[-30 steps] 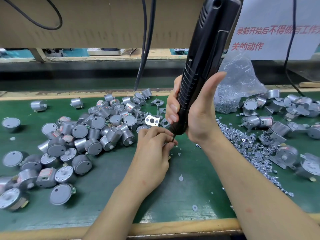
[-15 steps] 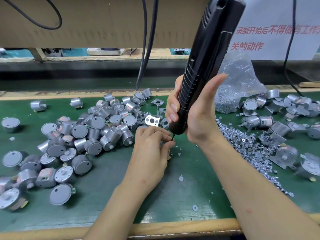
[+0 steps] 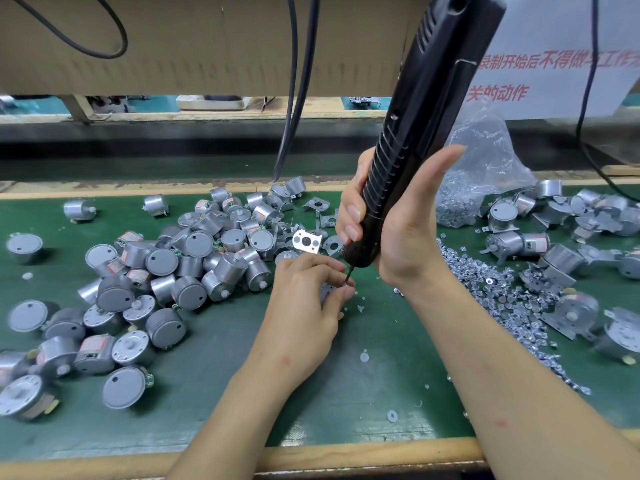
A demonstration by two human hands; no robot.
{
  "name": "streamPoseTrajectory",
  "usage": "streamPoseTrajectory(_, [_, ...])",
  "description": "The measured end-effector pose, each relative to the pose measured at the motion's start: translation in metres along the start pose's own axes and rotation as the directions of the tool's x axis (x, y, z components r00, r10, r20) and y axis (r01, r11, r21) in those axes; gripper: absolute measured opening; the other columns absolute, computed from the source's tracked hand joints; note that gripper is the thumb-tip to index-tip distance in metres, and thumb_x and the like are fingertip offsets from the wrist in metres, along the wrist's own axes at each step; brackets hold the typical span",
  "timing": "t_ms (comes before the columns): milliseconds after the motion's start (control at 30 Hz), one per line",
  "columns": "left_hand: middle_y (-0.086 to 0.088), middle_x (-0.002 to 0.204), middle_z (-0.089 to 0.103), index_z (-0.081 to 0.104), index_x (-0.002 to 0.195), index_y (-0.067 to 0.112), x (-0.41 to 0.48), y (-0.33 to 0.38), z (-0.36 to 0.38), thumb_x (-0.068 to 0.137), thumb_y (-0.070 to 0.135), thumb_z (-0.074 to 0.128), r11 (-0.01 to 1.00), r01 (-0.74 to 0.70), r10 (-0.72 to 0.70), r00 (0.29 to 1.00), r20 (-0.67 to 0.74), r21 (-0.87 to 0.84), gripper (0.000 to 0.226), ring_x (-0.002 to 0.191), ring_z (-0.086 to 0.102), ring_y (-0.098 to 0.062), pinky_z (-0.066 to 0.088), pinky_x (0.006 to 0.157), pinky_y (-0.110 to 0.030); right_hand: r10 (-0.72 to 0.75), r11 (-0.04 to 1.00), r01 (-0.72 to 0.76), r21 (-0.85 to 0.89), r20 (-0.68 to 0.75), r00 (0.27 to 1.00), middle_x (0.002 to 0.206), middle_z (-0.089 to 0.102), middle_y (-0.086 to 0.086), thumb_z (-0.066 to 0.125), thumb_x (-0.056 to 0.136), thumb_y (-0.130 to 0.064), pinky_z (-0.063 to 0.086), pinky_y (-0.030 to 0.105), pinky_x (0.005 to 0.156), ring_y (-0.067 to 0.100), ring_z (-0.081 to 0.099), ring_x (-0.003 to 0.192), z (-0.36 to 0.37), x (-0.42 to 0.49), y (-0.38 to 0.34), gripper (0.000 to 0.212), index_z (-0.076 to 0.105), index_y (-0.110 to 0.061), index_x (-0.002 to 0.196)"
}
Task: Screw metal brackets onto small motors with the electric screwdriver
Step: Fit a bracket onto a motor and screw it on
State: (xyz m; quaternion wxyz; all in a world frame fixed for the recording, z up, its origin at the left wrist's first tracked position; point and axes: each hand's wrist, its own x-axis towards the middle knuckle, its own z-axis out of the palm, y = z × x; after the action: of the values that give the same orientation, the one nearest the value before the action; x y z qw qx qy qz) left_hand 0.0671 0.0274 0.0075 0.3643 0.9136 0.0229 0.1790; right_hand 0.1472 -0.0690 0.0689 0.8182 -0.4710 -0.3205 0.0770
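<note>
Scarcely moved, our right hand [image 3: 398, 237] gripped the electric screwdriver [image 3: 426, 109] over the motor [image 3: 327, 293] our left hand [image 3: 304, 306] pinched, apparently mid-drive.

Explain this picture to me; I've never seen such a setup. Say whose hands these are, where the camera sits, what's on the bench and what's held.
No machine here: a person works with bare hands, and the one camera sits on their head, looking down. The right hand grips a black electric screwdriver, tilted, its tip down by the fingertips of the left hand. That hand holds a small motor, mostly hidden by its fingers. On the green mat lie a pile of round grey motors at left, loose metal brackets behind the hands, and scattered screws with a clear bag of more at right.
</note>
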Motion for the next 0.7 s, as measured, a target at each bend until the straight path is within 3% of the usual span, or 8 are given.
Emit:
streamPoseTrajectory(233, [0.028,0.100,0.050,0.073,0.090,0.018,-0.0007,0.0002,0.0000,0.093,0.015,0.066,1.000,-0.020,0.020,1.000,0.003,0.023,0.008,0.110,0.042,-0.010,0.021,0.086,0.004,0.003,1.000,-0.003,-0.014,0.008,1.000,0.053,0.042,0.002,0.042,0.059,-0.092,0.036,0.030,0.047,0.017,0.041,0.040,0.0000,0.0000,-0.0002,0.079,0.049,-0.016,0.075])
streamPoseTrajectory(400, [0.019,0.104,0.056,0.072,0.091,0.019,-0.0004,-0.0005,0.0006,0.094,0.014,0.064,0.999,-0.018,0.018,1.000,0.006,0.034,0.010,0.109,0.043,-0.011,0.021,0.087,0.003,0.011,1.000,-0.011,0.002,0.011,1.000,0.052,0.043,0.001,0.045,0.056,-0.096,0.037,0.027,0.047,0.017,0.041,0.039,0.0001,0.0010,-0.0012,0.078,0.052,-0.020,0.072])
streamPoseTrajectory(700, [0.025,0.102,0.052,0.072,0.097,0.023,-0.0011,-0.0011,-0.0011,0.096,0.007,0.058,0.998,-0.058,0.057,0.998,0.038,0.007,0.021,0.109,0.044,-0.012,0.025,0.087,0.000,0.021,0.997,-0.023,0.069,0.021,1.000,0.051,0.044,-0.002,0.045,0.054,-0.093,0.038,0.024,0.046,0.015,0.039,0.039,-0.0013,0.0010,-0.0032,0.079,0.049,-0.018,0.073])
